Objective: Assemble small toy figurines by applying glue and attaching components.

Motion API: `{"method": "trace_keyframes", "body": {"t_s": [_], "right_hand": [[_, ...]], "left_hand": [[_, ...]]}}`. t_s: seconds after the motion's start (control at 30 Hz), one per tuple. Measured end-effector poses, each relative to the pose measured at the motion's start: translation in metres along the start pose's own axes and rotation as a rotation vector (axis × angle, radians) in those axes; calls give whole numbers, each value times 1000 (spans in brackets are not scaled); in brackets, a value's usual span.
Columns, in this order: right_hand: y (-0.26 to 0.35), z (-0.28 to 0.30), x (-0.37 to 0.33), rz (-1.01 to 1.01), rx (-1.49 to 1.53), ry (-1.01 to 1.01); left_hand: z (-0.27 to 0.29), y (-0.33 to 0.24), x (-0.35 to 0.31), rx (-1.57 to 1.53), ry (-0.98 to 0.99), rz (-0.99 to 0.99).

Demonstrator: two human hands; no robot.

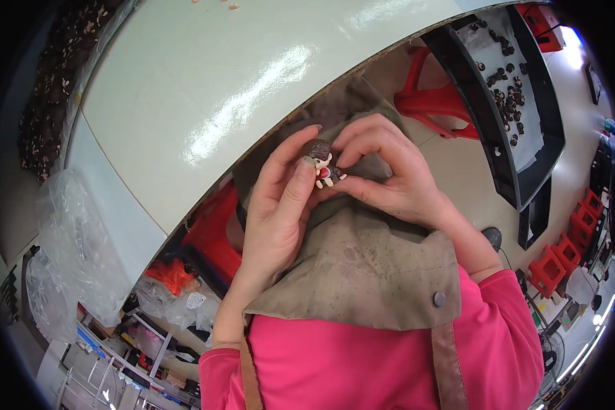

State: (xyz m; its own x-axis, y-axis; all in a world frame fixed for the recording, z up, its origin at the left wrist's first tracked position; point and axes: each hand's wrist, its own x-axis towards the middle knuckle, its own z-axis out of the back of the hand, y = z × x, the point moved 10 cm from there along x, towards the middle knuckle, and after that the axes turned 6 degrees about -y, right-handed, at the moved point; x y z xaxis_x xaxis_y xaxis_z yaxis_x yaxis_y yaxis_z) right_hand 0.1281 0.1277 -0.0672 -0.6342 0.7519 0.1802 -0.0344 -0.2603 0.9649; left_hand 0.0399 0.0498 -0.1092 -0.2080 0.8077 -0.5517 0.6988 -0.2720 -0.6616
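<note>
A small figurine with brown hair, a pale face and a red and white body is held up between my hands, just off the table's near edge. My left hand grips it from the left, with the thumb against its front and the fingers behind its head. My right hand closes on its right side, thumb and fingertips pinching near its lower body. A small dark part shows by those fingertips, but I cannot tell what it is. Below both hands lies my brown apron.
The pale table curves across ahead, with a heap of small dark brown pieces at far left. Clear plastic bags hang at its left side. A red stool and a black tray holding several small dark-headed pieces stand at right.
</note>
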Motion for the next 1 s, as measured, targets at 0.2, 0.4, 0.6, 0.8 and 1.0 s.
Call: {"method": "trace_keyframes", "body": {"t_s": [0.2, 0.4, 0.6, 0.8, 1.0], "right_hand": [[1, 0, 0, 4, 4, -10], [5, -1, 1, 35, -31, 5], [-2, 3, 2, -61, 83, -66], [-5, -5, 3, -82, 26, 31], [-5, -6, 1, -65, 22, 52]], "left_hand": [[-2, 1, 0, -67, 17, 33], [0, 6, 1, -67, 13, 75], [-6, 6, 0, -125, 65, 91], [-12, 4, -1, -112, 105, 79], [-13, 8, 2, -191, 129, 112]]}}
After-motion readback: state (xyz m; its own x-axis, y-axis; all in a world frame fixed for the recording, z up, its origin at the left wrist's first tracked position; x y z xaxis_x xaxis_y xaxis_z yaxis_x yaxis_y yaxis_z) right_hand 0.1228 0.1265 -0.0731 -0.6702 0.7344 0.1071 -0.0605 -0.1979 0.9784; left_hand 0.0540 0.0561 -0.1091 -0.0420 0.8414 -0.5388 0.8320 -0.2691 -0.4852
